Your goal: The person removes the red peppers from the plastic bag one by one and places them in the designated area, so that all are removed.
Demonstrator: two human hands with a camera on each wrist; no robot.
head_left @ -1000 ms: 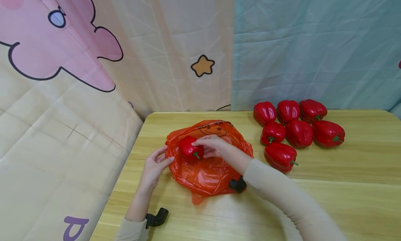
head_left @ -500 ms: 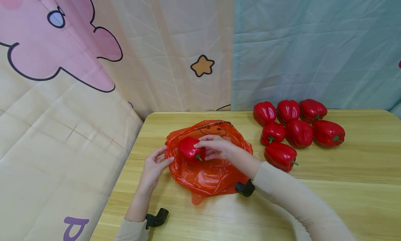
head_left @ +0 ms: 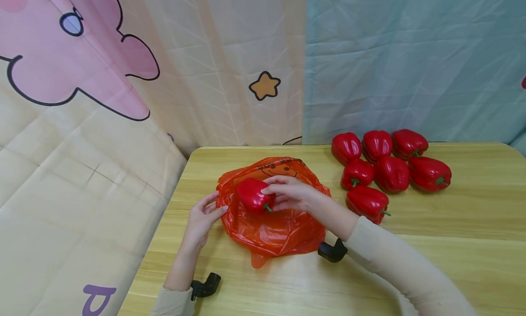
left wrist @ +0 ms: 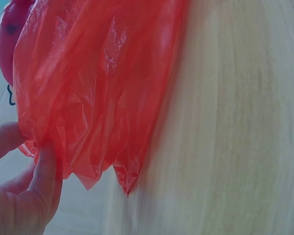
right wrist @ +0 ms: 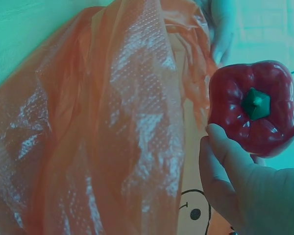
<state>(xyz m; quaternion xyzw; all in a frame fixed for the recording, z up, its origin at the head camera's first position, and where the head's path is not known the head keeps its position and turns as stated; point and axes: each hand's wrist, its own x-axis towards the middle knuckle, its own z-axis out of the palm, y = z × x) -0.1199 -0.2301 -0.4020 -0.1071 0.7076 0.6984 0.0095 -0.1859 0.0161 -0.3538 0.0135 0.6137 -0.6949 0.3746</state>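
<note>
A red bell pepper (head_left: 251, 195) with a green stem is held by my right hand (head_left: 289, 195), over the mouth of an orange-red plastic bag (head_left: 267, 243). In the right wrist view the pepper (right wrist: 252, 107) sits between thumb and fingers, its stem end facing the camera. My left hand (head_left: 202, 218) pinches the bag's left rim. The left wrist view shows that hand (left wrist: 24, 191) with thumb and fingers on the crumpled bag edge (left wrist: 98, 88). Part of the pepper (left wrist: 10, 39) shows beyond the rim there. The bag stands open on the wooden table.
Several more red bell peppers (head_left: 392, 174) lie grouped on the table (head_left: 472, 261), right of the bag. A patterned curtain (head_left: 255, 33) hangs behind the table's back edge. Black wrist mounts (head_left: 333, 250) stick out from both forearms.
My right hand has shifted a little to the right with the pepper, which looks somewhat larger and higher over the bag. The left hand stays on the rim.
</note>
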